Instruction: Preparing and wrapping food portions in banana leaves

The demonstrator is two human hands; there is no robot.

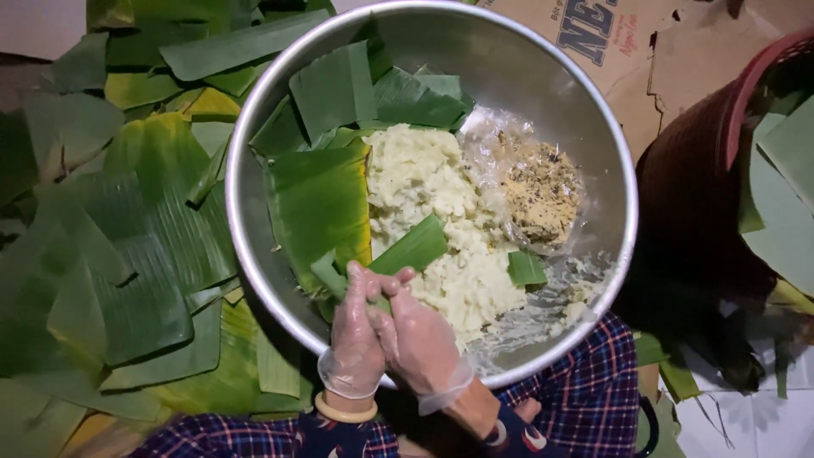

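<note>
Leaf strip [407,250] pinched between both hands' fingers [373,284].

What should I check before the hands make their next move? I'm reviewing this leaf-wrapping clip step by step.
1. Both hands gloved: ok. The left hand and right hand wear thin clear gloves.
2. Leaf strip in hand: ok. The green leaf strip runs from the fingers up over the filling.
3. Filling within reach: ok. The pale mashed filling sits mid-bowl, beside the speckled lump on plastic film.
4. Bowl steady: cannot tell. The metal bowl appears to rest over the lap; its support is hidden.
5. Spare leaves at hand: ok. The cut banana leaves lie piled at the left.
</note>
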